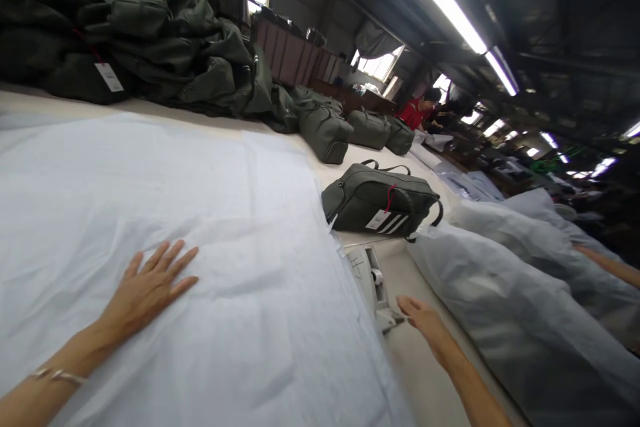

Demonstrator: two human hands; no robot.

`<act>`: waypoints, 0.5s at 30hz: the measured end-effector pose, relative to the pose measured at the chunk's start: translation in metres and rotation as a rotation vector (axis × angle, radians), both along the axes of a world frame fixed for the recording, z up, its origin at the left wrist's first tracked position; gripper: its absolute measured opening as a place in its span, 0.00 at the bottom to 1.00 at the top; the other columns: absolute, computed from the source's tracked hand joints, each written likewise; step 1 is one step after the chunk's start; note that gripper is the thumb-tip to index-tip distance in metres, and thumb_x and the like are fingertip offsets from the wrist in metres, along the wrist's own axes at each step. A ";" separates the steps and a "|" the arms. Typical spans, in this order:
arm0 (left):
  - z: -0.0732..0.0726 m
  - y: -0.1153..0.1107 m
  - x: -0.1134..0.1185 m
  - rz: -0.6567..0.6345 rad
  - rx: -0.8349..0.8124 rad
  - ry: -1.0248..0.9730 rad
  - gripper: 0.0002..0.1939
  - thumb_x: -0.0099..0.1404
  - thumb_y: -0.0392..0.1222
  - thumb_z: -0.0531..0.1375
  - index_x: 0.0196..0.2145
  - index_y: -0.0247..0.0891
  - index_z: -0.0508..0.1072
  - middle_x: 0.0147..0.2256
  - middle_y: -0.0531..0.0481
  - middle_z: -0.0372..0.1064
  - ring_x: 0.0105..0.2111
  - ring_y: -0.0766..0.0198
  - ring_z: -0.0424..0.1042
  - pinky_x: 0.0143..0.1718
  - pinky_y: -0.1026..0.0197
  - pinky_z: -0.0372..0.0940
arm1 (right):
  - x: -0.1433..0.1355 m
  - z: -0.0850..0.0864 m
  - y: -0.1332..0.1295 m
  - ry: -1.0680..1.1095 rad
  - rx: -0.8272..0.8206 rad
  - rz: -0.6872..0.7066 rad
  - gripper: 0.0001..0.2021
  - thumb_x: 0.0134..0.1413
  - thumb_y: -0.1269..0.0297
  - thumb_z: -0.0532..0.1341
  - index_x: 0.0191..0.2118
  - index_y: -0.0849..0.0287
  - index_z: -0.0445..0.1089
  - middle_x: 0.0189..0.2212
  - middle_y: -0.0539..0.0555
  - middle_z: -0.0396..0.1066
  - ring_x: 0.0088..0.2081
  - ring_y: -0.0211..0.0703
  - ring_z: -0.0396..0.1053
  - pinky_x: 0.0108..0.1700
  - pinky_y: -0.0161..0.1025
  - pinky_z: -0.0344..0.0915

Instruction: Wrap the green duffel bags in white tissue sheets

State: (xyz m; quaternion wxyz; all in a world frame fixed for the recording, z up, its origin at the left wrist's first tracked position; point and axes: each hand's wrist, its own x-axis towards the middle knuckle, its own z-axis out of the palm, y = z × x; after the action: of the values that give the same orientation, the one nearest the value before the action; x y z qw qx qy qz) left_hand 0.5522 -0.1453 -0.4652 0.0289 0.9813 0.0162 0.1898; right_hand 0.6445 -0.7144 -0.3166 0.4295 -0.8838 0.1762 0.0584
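My left hand (157, 283) lies flat with its fingers spread on a wide stack of thin white sheets (240, 227). To the right of the stack, my right hand (423, 317) is at the tip of a white tagging tool (373, 280) lying on the table; its fingers are blurred, and whether they grip the tool cannot be made out. Just beyond the tool stands a dark green bag (365, 190) with three white stripes, handles and a white tag (379, 219) on a red cord.
Dark green bags (165, 47) are heaped along the table's far side. Large bags wrapped in white plastic (500, 293) fill the right, where another person's forearm (610, 267) reaches in. A person in red (411, 113) is farther back.
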 end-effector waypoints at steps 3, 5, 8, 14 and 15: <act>0.001 0.001 0.001 0.004 0.037 0.047 0.27 0.69 0.49 0.45 0.62 0.43 0.63 0.64 0.42 0.56 0.65 0.43 0.50 0.60 0.33 0.45 | -0.005 -0.019 -0.012 0.148 0.185 0.062 0.26 0.28 0.39 0.67 0.29 0.58 0.78 0.32 0.56 0.77 0.37 0.51 0.72 0.45 0.47 0.68; 0.003 0.001 0.001 0.014 0.063 0.084 0.27 0.69 0.49 0.45 0.62 0.43 0.62 0.64 0.42 0.55 0.65 0.44 0.50 0.61 0.34 0.45 | -0.009 -0.029 -0.012 0.151 0.253 0.047 0.25 0.28 0.41 0.68 0.29 0.58 0.77 0.31 0.55 0.76 0.37 0.48 0.72 0.44 0.43 0.68; 0.008 -0.001 0.000 0.031 0.092 0.123 0.27 0.70 0.50 0.44 0.63 0.42 0.60 0.65 0.43 0.54 0.65 0.45 0.50 0.61 0.34 0.45 | -0.013 -0.037 -0.012 0.107 0.307 0.001 0.25 0.27 0.42 0.69 0.29 0.59 0.76 0.32 0.55 0.76 0.38 0.49 0.72 0.44 0.43 0.68; 0.016 -0.005 -0.003 0.030 0.077 0.099 0.25 0.72 0.51 0.43 0.63 0.46 0.59 0.64 0.48 0.57 0.64 0.46 0.53 0.60 0.34 0.49 | -0.035 -0.038 -0.015 -0.067 0.262 -0.075 0.29 0.33 0.40 0.65 0.38 0.60 0.75 0.41 0.57 0.76 0.49 0.53 0.70 0.54 0.44 0.63; 0.017 -0.006 -0.003 0.032 0.063 0.097 0.25 0.72 0.51 0.44 0.63 0.46 0.60 0.64 0.48 0.57 0.64 0.45 0.53 0.60 0.34 0.49 | -0.041 -0.039 -0.017 -0.100 0.186 -0.097 0.28 0.35 0.41 0.63 0.38 0.59 0.75 0.42 0.57 0.76 0.49 0.53 0.70 0.54 0.44 0.63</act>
State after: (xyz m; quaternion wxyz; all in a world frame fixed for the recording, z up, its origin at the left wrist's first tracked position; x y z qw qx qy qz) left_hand 0.5496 -0.1510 -0.4486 -0.0059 0.9893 0.0276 0.1428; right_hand 0.6040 -0.7318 -0.3556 0.5205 -0.8322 0.1909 0.0094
